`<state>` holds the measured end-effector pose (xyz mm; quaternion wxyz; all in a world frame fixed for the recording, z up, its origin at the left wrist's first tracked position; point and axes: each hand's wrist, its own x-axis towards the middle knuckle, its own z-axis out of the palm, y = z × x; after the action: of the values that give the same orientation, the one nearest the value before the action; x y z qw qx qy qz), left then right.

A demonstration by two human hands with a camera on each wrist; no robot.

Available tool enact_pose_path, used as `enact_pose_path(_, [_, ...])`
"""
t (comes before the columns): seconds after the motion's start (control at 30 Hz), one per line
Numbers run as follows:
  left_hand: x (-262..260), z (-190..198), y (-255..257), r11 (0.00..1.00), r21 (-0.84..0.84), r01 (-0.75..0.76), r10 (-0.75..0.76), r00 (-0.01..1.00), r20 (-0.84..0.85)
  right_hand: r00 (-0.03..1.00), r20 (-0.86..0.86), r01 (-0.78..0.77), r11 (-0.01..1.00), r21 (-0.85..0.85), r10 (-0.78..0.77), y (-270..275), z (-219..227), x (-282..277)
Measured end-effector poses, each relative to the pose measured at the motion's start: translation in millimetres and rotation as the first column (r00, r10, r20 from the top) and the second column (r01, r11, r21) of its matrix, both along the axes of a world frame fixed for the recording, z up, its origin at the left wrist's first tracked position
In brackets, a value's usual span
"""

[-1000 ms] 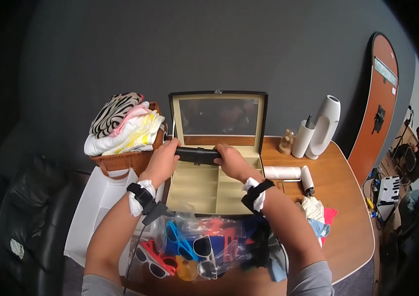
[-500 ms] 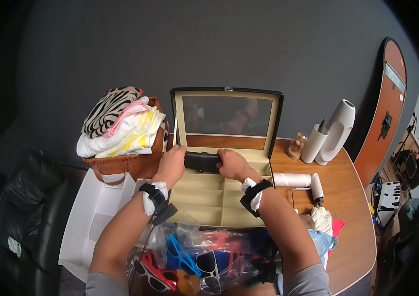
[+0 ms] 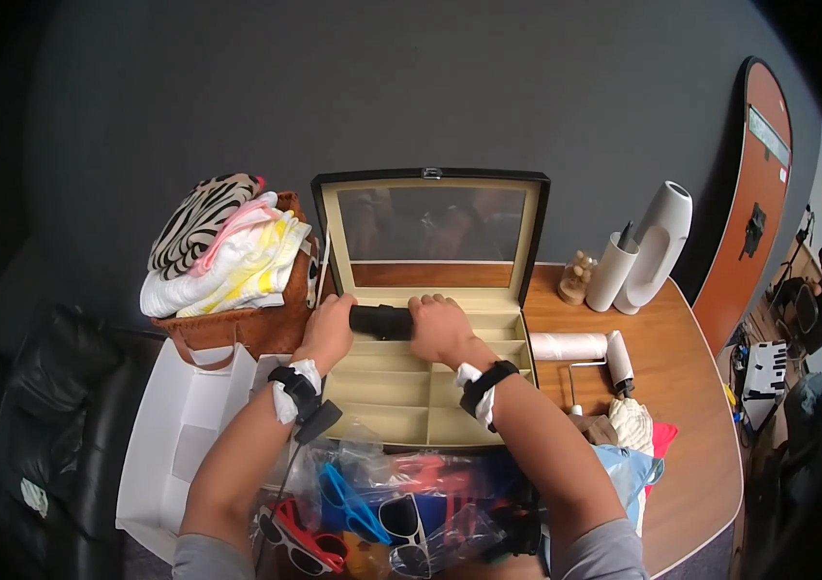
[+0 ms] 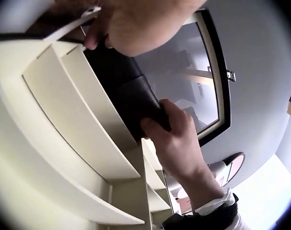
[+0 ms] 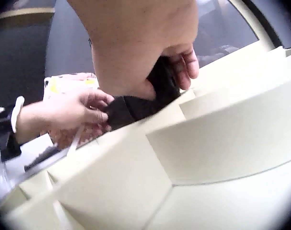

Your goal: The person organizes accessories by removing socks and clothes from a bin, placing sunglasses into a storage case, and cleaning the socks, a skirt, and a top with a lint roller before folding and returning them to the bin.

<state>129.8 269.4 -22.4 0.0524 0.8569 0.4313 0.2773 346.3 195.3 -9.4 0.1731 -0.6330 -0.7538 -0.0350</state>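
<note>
A black, leather-like glasses case (image 3: 381, 322) is held level by both hands at the back left of an open cream-lined display box (image 3: 382, 425). My left hand (image 3: 327, 332) grips its left end, while my right hand (image 3: 445, 331) holds the other end between thumb and fingers. In the left wrist view the case (image 4: 136, 98) lies along the rearmost compartment, close over the dividers (image 4: 78, 105). The box's windowed lid (image 3: 537, 232) stands upright behind the hands. From the right wrist view, the right hand's fingers (image 5: 186, 67) curl over the case's far side.
Bagged sunglasses (image 3: 353, 503) lie in front of the box. A brown basket (image 3: 266, 329) of folded cloths and a white box (image 3: 155, 425) sit to the left. On the right are a lint roller (image 3: 619, 362), a paper roll (image 3: 566, 346), a white vase (image 3: 658, 242) and crumpled cloths (image 3: 629, 464).
Both hands have lowered the glasses case from above the box to its back left compartment. The grip at each end stays the same. The head view has shifted slightly.
</note>
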Motion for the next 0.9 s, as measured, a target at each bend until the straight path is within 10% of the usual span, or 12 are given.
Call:
enact_pose_path(0.47, [28, 7, -35, 0.982, 0.1, -0.158, 0.179, 0.949, -0.261, 0.997, -0.044, 0.054, 0.992, -0.11, -0.059, 6, -6, 8])
enact_pose_path(0.67, [21, 8, -75, 0.985, -0.151, -0.079, 0.049, 0.98, -0.195, 0.996, -0.045, 0.084, 0.995, 0.049, -0.082, -12, 3, 5])
enact_pose_path(0.9, [-22, 75, -173, 0.854, -0.385, 0.349, -0.449, 0.869, -0.207, 0.974, -0.22, -0.039, 0.995, 0.095, 0.059, -99, 49, 1])
